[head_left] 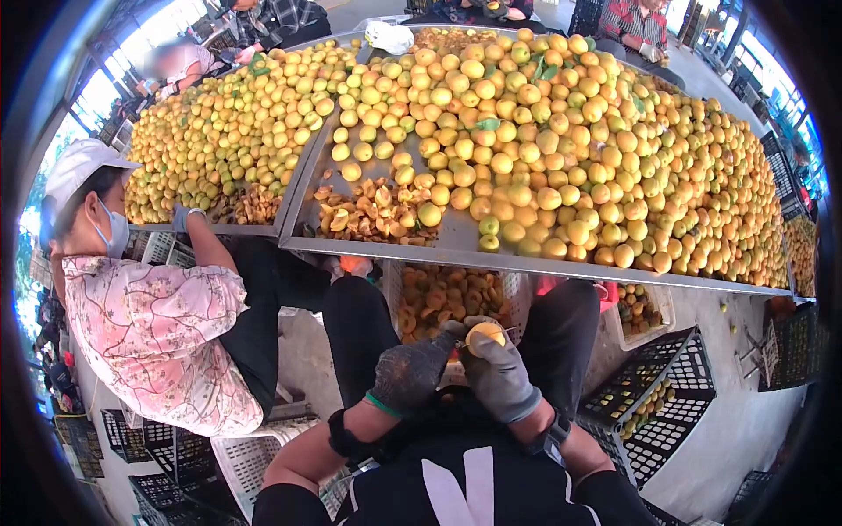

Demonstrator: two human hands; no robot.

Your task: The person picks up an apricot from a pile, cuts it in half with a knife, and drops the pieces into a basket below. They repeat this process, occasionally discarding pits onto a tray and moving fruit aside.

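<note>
Over my lap, my right hand (502, 377), in a grey glove, grips an apricot (485, 334) with the fingers curled round it. My left hand (408, 373), in a dark glove with a green cuff edge, is closed right beside the fruit. Its fingertips reach toward the apricot, and whatever they hold is hidden. Just beyond both hands, between my knees, a white crate (519, 302) contains halved apricots (447, 298). Whole apricots (561, 145) cover much of the metal table (465, 235) ahead, and a heap of apricot pieces (373, 213) lies near its front edge.
At my left sits a co-worker (158, 333) in a pink shirt, one gloved hand at the table. Other people work along the far side. Black crates (653, 394) stand on the floor to the right, and a white crate (250, 460) is at lower left.
</note>
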